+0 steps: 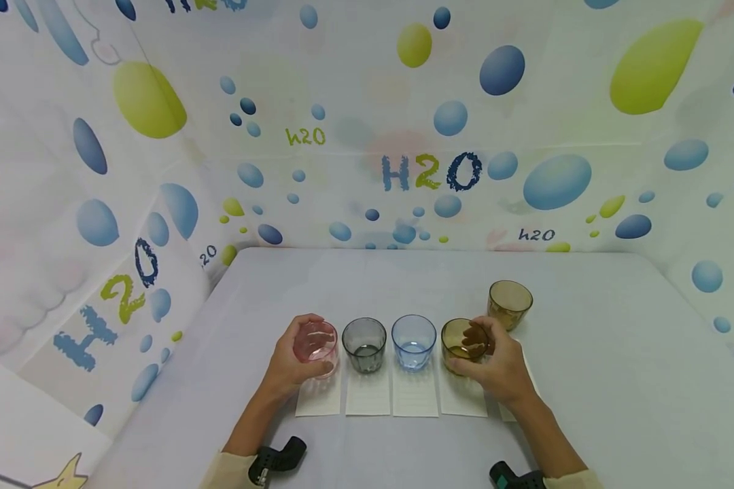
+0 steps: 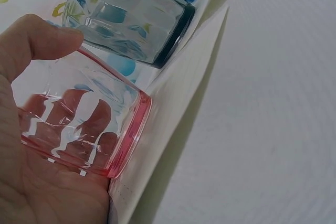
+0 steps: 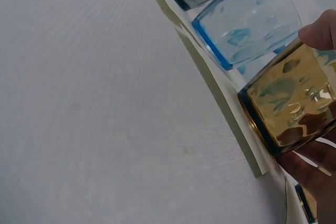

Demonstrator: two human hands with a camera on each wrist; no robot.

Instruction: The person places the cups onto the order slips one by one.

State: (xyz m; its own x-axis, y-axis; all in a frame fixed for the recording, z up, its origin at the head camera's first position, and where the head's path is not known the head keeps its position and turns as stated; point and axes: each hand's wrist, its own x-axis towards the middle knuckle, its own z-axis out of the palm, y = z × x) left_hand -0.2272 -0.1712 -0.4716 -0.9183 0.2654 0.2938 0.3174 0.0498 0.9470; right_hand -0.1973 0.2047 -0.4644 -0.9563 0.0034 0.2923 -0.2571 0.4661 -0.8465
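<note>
My left hand (image 1: 293, 356) grips a clear pink glass (image 1: 318, 343), the leftmost of a row, with the thumb on its near side and the fingers behind it. Seen through the wall in the left wrist view, those fingers curl round the pink glass (image 2: 79, 124). At the row's right end my right hand (image 1: 498, 360) holds an amber glass (image 1: 459, 343) between thumb and fingers. Between them stand a grey glass (image 1: 364, 346) and a blue glass (image 1: 413, 343), both upright. In the right wrist view the amber glass (image 3: 289, 103) has its base over a pale card.
Behind my right hand stands a second amber glass (image 1: 510, 303). White cards (image 1: 415, 397) lie side by side beneath the row, with another partly hidden under my right wrist. A white cloth (image 1: 367, 455) covers the table, and a patterned sheet (image 1: 342, 170) hangs at the back.
</note>
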